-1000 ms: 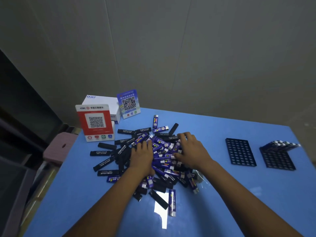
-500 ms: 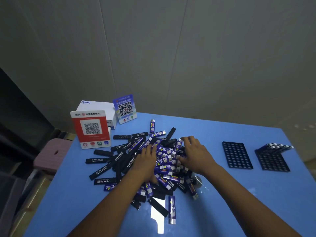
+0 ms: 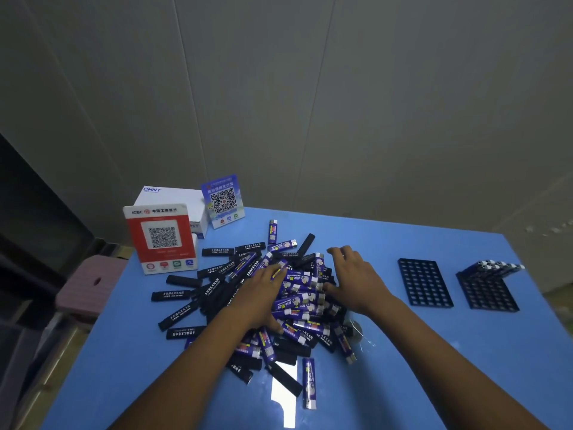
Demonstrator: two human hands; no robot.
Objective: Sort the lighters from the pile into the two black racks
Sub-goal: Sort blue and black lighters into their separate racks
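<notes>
- The pile of lighters (image 3: 297, 299), black ones and purple-blue ones mixed, is lying in the middle of the blue table (image 3: 434, 367), with black ones spilling out to the left.
- The left hand (image 3: 263, 299) is resting palm down on the left side of the pile, fingers nearly straight and close together, holding nothing.
- The right hand (image 3: 356, 280) is pressing on the right side of the pile, fingers spread wide and slightly bent; no lighter is being pinched.
- The near black rack (image 3: 424, 282) is lying flat to the right of the pile, apart from it.
- The far black rack (image 3: 486, 290) is sitting just beside it, farther right, carrying a row of lighters (image 3: 496, 265) along its back edge.
- A red QR code stand (image 3: 159, 237), a blue QR code stand (image 3: 222, 201) and a white box (image 3: 173, 197) are standing at the table's back left.
</notes>
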